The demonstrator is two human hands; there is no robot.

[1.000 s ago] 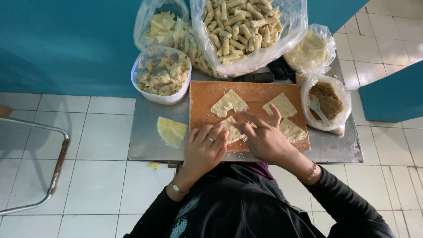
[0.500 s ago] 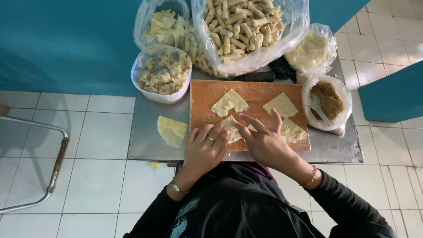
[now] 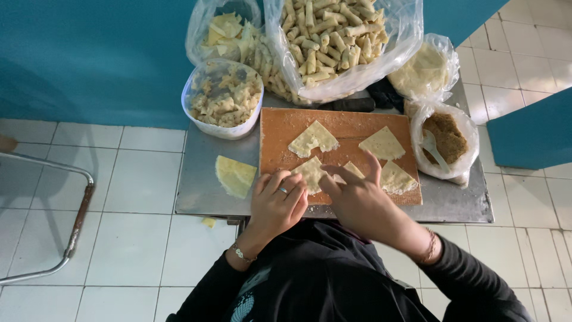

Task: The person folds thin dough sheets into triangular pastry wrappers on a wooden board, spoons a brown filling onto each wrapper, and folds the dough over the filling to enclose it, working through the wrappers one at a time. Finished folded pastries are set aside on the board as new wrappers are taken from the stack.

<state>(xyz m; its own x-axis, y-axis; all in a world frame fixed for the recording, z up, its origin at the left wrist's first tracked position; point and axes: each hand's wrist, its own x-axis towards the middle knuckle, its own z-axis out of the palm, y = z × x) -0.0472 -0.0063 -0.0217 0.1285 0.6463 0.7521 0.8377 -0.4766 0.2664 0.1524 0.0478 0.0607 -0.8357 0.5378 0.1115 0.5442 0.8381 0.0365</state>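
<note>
A wooden cutting board (image 3: 280, 128) lies on a small metal table (image 3: 196, 191). On it are several pale triangular pastry sheets: one at the top middle (image 3: 313, 138), one at the right (image 3: 383, 144), one at the lower right (image 3: 396, 178). My left hand (image 3: 275, 203) and my right hand (image 3: 356, 200) press together on a pastry sheet (image 3: 311, 173) at the board's near edge, fingers pinching and folding it. A ring is on my left hand.
A stack of pastry sheets (image 3: 235, 176) lies left of the board. Behind are a plastic tub of pastry scraps (image 3: 225, 98), a big bag of rolled pastries (image 3: 333, 39), another bag (image 3: 221, 30), a bag of brown filling with a spoon (image 3: 444, 140), and a metal chair frame (image 3: 71, 220).
Both hands have drawn closer together over the near pastry sheet, and the fingers have curled in on it.
</note>
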